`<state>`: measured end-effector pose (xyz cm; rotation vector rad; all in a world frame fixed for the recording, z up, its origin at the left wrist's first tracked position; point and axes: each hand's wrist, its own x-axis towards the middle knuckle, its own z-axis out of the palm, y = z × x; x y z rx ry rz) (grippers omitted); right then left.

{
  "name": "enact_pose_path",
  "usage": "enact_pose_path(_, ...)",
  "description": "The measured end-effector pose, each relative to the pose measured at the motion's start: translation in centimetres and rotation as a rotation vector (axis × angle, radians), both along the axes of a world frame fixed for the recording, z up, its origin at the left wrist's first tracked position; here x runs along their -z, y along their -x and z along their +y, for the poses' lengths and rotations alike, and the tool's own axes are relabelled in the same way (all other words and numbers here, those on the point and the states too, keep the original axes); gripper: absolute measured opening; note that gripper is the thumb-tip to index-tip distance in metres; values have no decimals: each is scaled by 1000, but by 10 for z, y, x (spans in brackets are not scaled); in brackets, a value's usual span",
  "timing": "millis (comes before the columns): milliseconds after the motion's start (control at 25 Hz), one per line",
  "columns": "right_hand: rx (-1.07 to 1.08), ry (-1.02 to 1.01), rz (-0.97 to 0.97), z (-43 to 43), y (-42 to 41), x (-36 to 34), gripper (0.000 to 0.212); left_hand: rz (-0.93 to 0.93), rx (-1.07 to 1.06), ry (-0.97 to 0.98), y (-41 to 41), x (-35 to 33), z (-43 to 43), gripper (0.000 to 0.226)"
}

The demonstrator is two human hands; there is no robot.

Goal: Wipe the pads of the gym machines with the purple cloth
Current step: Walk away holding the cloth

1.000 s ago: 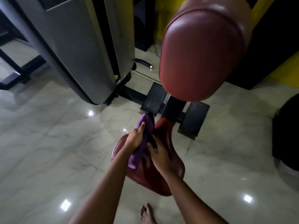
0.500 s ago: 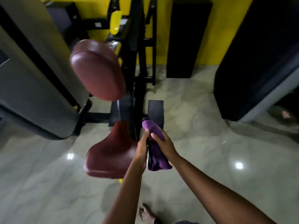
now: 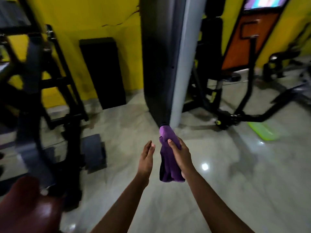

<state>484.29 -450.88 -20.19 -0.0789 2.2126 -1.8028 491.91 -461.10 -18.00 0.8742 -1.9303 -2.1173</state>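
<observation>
Purple bunched fabric cloth (image 3: 167, 163) gripped in the right hand (image 3: 182, 157), thumb curled over it, above the pale glossy stone floor (image 3: 235, 182). Left hand (image 3: 146, 158) just beside, not touching, held straight and relaxed. Dark red padded seat (image 3: 25, 207) at lower left, well apart.

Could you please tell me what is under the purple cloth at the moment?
Only bare floor shows beneath the cloth, which hangs in the air from the right hand. The cloth covers that hand's palm.
</observation>
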Motion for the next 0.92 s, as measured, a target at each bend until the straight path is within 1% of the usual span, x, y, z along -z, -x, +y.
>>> enact_pose_path(120, 237, 2, 36, 96, 39, -12, 44, 10, 153, 16, 59, -6, 82, 49)
enact_pose_path(240, 414, -3, 41, 176, 71, -20, 42, 23, 307, 20, 118, -11, 149, 51)
enact_pose_path(320, 539, 13, 43, 229, 96, -25, 46, 31, 406, -5, 160, -12, 197, 52)
enact_pose_path(440, 702, 19, 39, 307, 140, -29, 47, 67, 510, -29, 226, -13, 272, 49)
enact_pose_path(600, 820, 0, 39, 403, 209, -32, 42, 131, 618, -82, 316, -11, 363, 49)
enact_pose_path(800, 912, -59, 16, 523, 285, -46, 38, 129, 720, -73, 422, -15, 484, 48)
enact_pose_path(920, 913, -106, -31, 586, 308, -45, 38, 100, 796, -90, 461, -9, 552, 47)
